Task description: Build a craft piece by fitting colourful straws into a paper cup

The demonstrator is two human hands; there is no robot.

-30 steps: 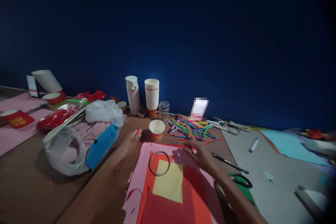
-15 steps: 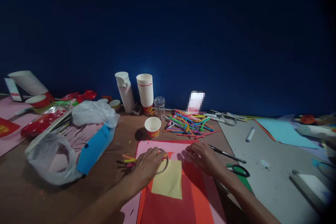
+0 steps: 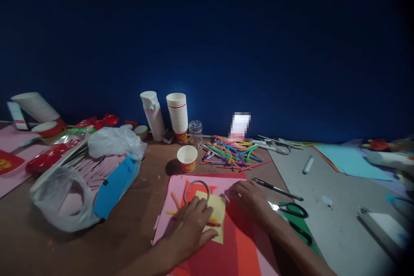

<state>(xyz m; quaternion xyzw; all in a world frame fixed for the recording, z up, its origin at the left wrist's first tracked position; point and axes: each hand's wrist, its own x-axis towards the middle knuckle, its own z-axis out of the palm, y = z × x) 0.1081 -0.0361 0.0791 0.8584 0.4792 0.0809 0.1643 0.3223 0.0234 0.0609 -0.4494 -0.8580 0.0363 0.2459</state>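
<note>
My left hand (image 3: 192, 224) lies palm down over several straw-like sticks, its thumb apart from the fingers. Orange and yellow ends (image 3: 175, 199) stick out left of it, and a red tip (image 3: 217, 225) shows at its right; the middles are hidden. Under the hand is a yellow square of paper (image 3: 218, 207), on top of stacked red and pink sheets (image 3: 220, 263). A grey ring (image 3: 209, 189) touches the square just beyond my fingertips. My right hand (image 3: 247, 196) rests on the sheets' right side, fingers loosely bent, holding nothing visible.
Beyond the sheets stand a paper cup (image 3: 187, 158), a cup stack (image 3: 177, 114) and a heap of coloured straws (image 3: 231, 153). A pen (image 3: 276, 189) and scissors (image 3: 293, 210) lie right of my right hand. A plastic bag (image 3: 61, 207) is at left.
My left hand has come off the ring and moved nearer me. The sticks have shifted right, onto the sheets and yellow square. My right hand stays nearly in place, its fingers slightly lower.
</note>
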